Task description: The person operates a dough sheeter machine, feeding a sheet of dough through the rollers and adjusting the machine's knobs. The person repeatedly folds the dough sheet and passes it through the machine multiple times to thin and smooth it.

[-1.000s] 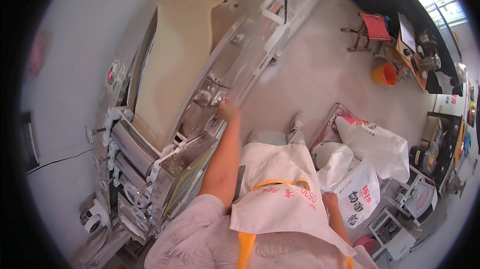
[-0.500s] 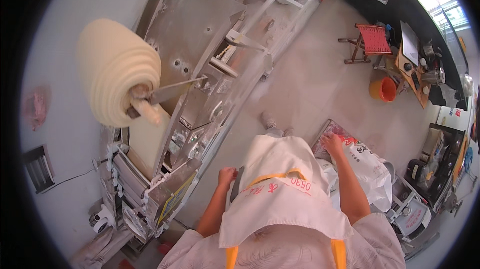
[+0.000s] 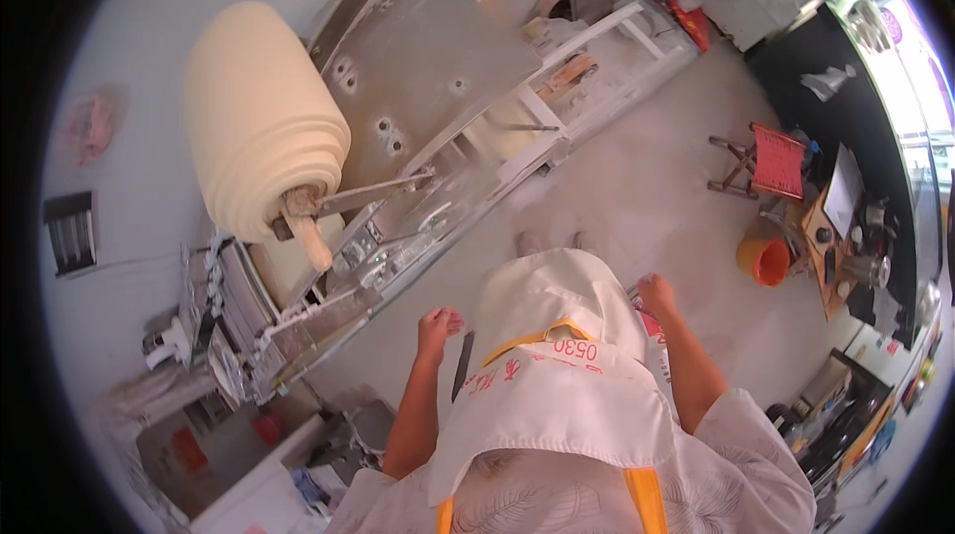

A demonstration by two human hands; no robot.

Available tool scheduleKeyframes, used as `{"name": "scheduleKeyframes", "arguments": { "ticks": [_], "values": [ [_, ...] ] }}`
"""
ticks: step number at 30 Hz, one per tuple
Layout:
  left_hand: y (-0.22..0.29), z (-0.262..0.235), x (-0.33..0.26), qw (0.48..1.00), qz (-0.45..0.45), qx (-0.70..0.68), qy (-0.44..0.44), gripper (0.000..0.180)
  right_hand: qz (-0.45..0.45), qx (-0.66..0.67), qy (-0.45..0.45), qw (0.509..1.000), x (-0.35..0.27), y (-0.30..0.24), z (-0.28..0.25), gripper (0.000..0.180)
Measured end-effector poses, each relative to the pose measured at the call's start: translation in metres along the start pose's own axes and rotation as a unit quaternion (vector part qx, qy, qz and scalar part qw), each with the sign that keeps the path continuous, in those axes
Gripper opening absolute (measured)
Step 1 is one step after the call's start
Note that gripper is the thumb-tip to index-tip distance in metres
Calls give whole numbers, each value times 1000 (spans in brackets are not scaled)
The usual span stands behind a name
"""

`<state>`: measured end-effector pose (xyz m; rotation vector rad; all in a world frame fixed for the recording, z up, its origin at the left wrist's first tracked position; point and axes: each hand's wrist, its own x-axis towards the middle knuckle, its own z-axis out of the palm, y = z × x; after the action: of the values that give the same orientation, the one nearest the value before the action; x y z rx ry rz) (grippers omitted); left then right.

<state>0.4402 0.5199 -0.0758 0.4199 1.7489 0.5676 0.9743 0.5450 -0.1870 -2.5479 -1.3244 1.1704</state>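
My left hand hangs beside my white apron, fingers loosely curled and apart, holding nothing I can make out. A thin dark strip shows just below it, between arm and apron; what it is stays unclear. My right hand is at the apron's other side, fingers curled, its palm hidden. In front of me stands a metal dough-rolling machine. A big pale roll of dough sheet sits on a wooden rod at its left end. Neither hand touches the machine.
The floury floor stretches to the right. There stand a red folding stool, an orange bucket and a cluttered dark counter. Machine rollers and brackets lie at lower left, by a grey wall.
My left hand has come off the machine frame and dropped beside the apron. My right hand moved in from the sacks to my side. The view turned, showing the dough roll.
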Motion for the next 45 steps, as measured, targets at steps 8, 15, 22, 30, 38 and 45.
{"name": "scheduleKeyframes", "arguments": {
  "ticks": [8,15,22,30,38,45],
  "values": [
    [-131,27,-86,976,10,219,0,21,-120,-70,-73,988,61,-26,-30,38],
    [-220,39,-124,958,113,252,73,25,-360,-371,-161,841,61,-37,-27,28],
    [-247,18,-132,986,-104,12,132,28,-331,-406,-127,842,32,-66,1,28],
    [-333,-70,-128,969,-79,-59,227,24,-395,-375,-81,835,-55,-173,63,28],
    [-283,-166,-113,944,35,0,329,25,-545,-181,-126,809,-218,-368,96,20],
    [-247,-220,-110,941,37,-4,336,23,-503,-199,-198,818,-222,-429,167,22]
  ]
}}
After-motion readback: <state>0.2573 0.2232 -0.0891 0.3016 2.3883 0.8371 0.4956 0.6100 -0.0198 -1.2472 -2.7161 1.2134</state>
